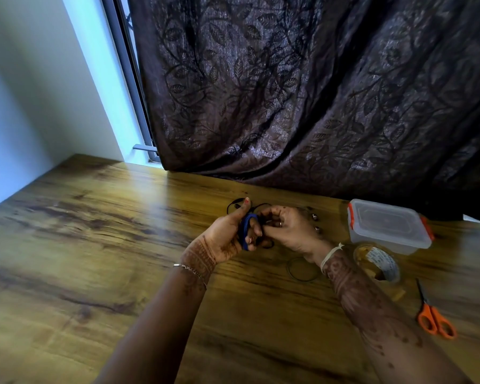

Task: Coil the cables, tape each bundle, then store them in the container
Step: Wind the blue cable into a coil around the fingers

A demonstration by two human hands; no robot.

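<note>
The left hand (225, 234) is turned palm-up and half closed, thumb raised. Its fingers are curled through one coil of blue cable (246, 231), a flat, smooth band wound round them. The right hand (293, 231) meets it from the other side with its fingers bent in tight, the tips pinching a thin black cable (267, 223) right against the blue coil. Motion blur hides exactly how that strand runs. More of the black cable shows as loose loops on the table just beyond and under the two hands.

There is one thin chain bracelet (190, 270) on the left wrist and one pale thread band (330, 254) on the right.

Near the right wrist lies one finished ring of black cable (292, 273) — round, thin and flat on the wood. Two small shiny metal pieces (314, 217) sit just past the right hand, too small to identify.

Further right stands one rectangular container (388, 227) of clear plastic, lid on, with orange latches at its ends. Just in front of it is one roll of clear tape (378, 263), glossy and yellowish. One pair of scissors (436, 320) with orange handles lies nearer the table's front edge.

The table (94, 231) is wood-grain brown with a slight sheen — behind it hangs a dark curtain (302, 92) patterned with leaves.
</note>
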